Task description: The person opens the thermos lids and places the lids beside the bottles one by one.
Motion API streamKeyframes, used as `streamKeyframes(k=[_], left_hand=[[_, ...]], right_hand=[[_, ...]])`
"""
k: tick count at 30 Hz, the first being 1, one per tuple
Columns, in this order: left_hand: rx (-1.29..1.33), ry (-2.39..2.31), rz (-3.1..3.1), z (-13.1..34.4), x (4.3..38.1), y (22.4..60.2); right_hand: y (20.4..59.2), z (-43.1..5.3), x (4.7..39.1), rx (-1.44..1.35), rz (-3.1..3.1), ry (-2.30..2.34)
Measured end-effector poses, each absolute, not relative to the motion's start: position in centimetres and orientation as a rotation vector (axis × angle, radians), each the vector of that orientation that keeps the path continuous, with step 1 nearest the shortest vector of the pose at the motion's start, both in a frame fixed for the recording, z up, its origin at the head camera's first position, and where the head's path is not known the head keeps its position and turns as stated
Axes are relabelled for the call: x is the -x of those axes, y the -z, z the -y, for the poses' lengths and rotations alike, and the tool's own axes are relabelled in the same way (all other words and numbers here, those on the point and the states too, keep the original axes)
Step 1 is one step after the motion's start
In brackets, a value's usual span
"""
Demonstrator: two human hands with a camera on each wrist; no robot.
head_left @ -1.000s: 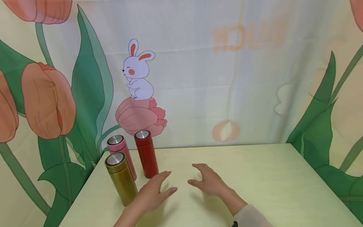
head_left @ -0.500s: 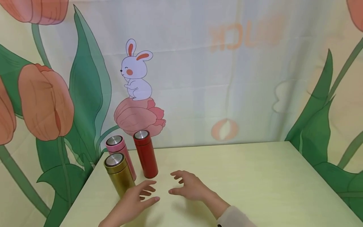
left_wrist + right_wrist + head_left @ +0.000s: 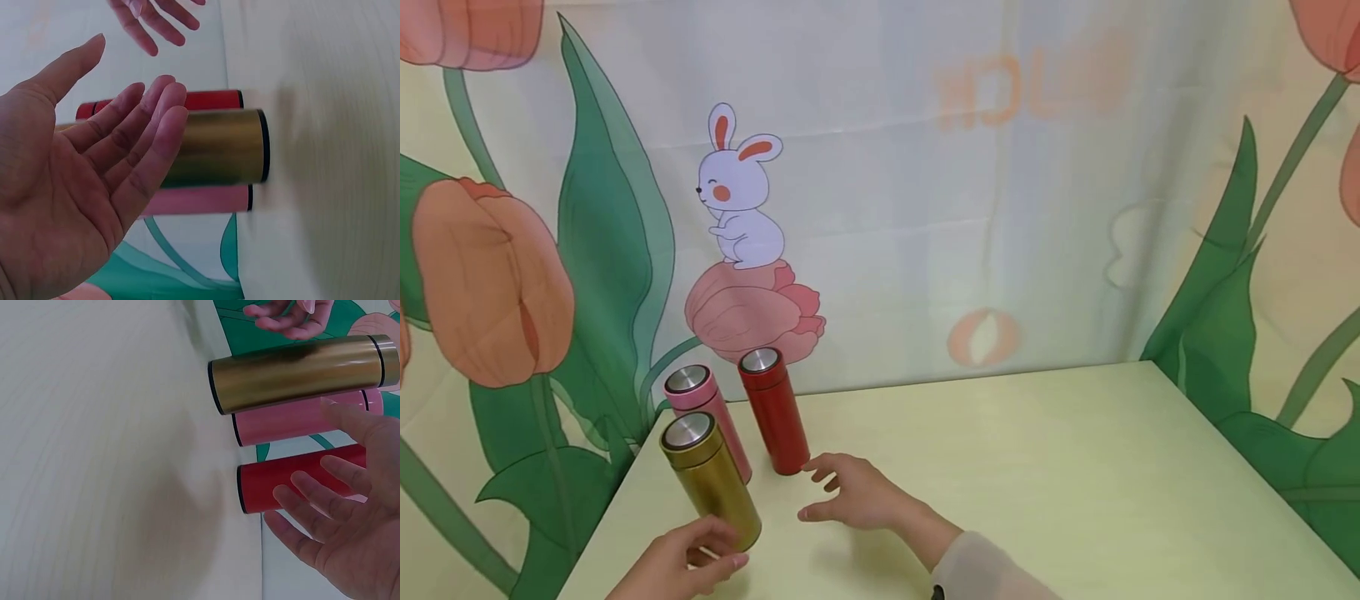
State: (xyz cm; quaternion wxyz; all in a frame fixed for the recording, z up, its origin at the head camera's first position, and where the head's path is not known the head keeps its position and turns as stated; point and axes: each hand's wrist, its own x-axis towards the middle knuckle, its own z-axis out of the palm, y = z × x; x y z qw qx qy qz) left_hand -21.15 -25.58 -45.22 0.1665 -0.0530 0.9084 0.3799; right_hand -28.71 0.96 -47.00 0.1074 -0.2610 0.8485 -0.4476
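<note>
Three thermos flasks with steel-topped lids stand upright at the left of the table. The gold thermos is nearest, the pink thermos stands partly hidden behind it, and the red thermos is to their right. My left hand is in front of the gold thermos, overlapping its lower part in the head view, with fingers loosely bent and nothing held. My right hand hovers just right of the red thermos, fingertips close to its base. In the right wrist view its fingers are spread and hold nothing.
The pale yellow-green table extends to the right of the flasks. A curtain printed with tulips and a rabbit hangs behind the table's back edge. The flasks stand near the table's left edge.
Both hands have moved left, the left one down in front of the gold thermos and the right one toward the red thermos. The head view has turned slightly right; the flasks stand as before.
</note>
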Motion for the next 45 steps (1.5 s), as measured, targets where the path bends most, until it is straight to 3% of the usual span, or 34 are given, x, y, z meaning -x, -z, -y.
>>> streamKeyframes(k=[16, 45], left_hand=[[0.316, -0.961, -2.670, 30.9, 22.7, 46.2], [0.186, -1.159, -2.734, 27.8, 25.0, 46.8]], right_hand=[[47.6, 3.4, 28.4, 0.742, -2.422, 1.417], [47.7, 6.1, 28.3, 1.008, -2.326, 1.325]])
